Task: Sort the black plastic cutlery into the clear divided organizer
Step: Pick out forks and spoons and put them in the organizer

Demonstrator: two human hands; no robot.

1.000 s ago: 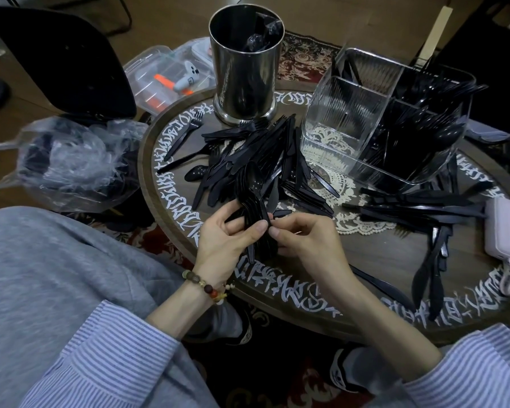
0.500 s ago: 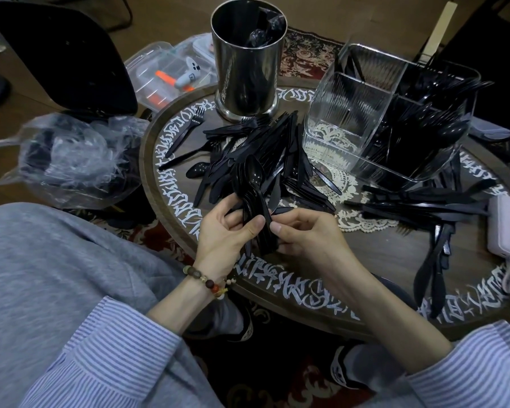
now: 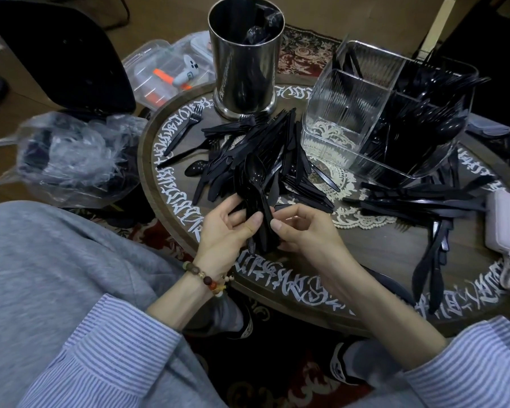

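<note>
My left hand (image 3: 227, 231) grips a bundle of black plastic spoons (image 3: 255, 184) by the handles, bowls pointing away from me. My right hand (image 3: 304, 231) pinches the same bundle from the right side. Both hands are above the near edge of the round table (image 3: 365, 260). A loose pile of black cutlery (image 3: 265, 142) lies in the table's middle. The clear divided organizer (image 3: 351, 113) stands at the back right, with its left compartment see-through and its right compartments dark with cutlery.
A steel cylinder (image 3: 245, 63) with a few black pieces stands at the back. More cutlery (image 3: 424, 201) is strewn on the right, beside a pale box (image 3: 507, 228). A plastic bag (image 3: 71, 154) and a clear lidded box (image 3: 165, 72) sit off the table's left.
The spoon bundle has risen slightly between my hands and my fingers have shifted along the handles. The view has tilted a little.
</note>
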